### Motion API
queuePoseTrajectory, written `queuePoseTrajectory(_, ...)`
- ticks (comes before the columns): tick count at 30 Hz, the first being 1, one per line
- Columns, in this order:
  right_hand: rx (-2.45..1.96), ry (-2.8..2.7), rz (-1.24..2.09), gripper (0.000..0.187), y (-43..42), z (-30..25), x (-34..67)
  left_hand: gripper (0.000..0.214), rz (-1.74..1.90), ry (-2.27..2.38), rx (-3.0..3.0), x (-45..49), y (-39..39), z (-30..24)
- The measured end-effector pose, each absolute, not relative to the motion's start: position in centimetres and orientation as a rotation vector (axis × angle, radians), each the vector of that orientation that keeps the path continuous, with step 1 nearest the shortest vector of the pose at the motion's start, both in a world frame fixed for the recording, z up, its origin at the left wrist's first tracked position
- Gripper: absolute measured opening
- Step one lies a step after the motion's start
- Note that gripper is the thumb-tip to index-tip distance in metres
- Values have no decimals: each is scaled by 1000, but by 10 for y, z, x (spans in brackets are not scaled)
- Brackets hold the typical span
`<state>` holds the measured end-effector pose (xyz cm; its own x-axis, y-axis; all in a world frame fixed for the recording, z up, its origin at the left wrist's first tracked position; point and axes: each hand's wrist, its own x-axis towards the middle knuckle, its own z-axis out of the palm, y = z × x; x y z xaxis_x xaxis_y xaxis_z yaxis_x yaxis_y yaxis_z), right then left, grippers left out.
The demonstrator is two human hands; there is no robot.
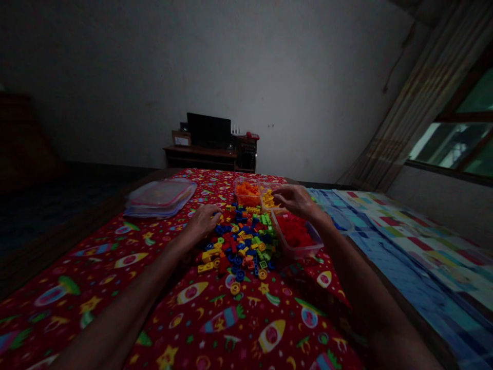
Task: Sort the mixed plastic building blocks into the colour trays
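Note:
A mixed pile of toy building bricks (pixel 246 241), blue, yellow, green, red and orange, lies on the red patterned cloth (pixel 215 329). My left hand (pixel 204 222) rests at the pile's left edge, its fingers curled down; what they grip, if anything, is hidden. Above a clear box of yellow bricks (pixel 268 198) hovers my right hand (pixel 296 199), fingers bent together and pointing left. I cannot make out anything between them. Orange bricks (pixel 248 192) fill a second clear box behind the pile. A third box (pixel 304 251) beside my right forearm holds red bricks (pixel 295 230).
Stacked clear lids (pixel 160 196) lie at the left on the cloth. Blue checked bedding (pixel 370 241) spreads to the right. Against the far wall stands a desk (pixel 202 150) with a black monitor (pixel 209 129). A curtain (pixel 400 113) hangs by the window.

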<state>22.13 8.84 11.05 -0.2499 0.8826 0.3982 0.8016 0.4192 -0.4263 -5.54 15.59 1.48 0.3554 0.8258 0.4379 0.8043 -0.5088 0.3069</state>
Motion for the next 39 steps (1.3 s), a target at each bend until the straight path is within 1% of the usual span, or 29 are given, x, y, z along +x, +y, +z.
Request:
queuePoseTrajectory(3,-1402,-2118,175,25,79,93,188,31,785,1542,2586,-59,161,10)
queuePoseTrajectory(6,-1499,-2140,73,26,78,72,160,36,727,1570,2566,-64,162,5)
queuePoseTrajectory(9,-1542,-2213,2,36,81,49,140,46,654,1577,2493,-69,159,1)
queuePoseTrajectory(12,-1484,-2370,67,44,83,29,128,50,585,1472,2425,-72,155,0)
queuePoseTrajectory(17,-1517,-2523,210,35,84,20,126,54,517,1331,2311,-72,154,8)
queuePoseTrajectory(20,-1554,-2511,162,30,83,24,133,49,501,1241,2271,-72,153,13)
queuePoseTrajectory(23,-1530,-2492,109,31,80,27,139,44,495,1159,2231,-77,152,19)
queuePoseTrajectory(25,-1506,-2461,57,34,77,29,141,45,478,1092,2190,-83,151,24)
queuePoseTrajectory(28,-1408,-2410,-2,31,72,31,134,48,441,1002,2124,-91,151,30)
queuePoseTrajectory(31,-1224,-2459,19,25,71,24,119,51,378,1023,2116,-93,150,33)
queuePoseTrajectory(33,-1156,-2543,29,23,72,16,111,48,343,1082,2156,-91,149,31)
queuePoseTrajectory(36,-1183,-2554,-5,25,71,7,109,38,354,1154,2216,-87,149,26)
queuePoseTrajectory(39,-1286,-2432,-35,24,69,10,119,38,385,1204,2150,-89,151,23)
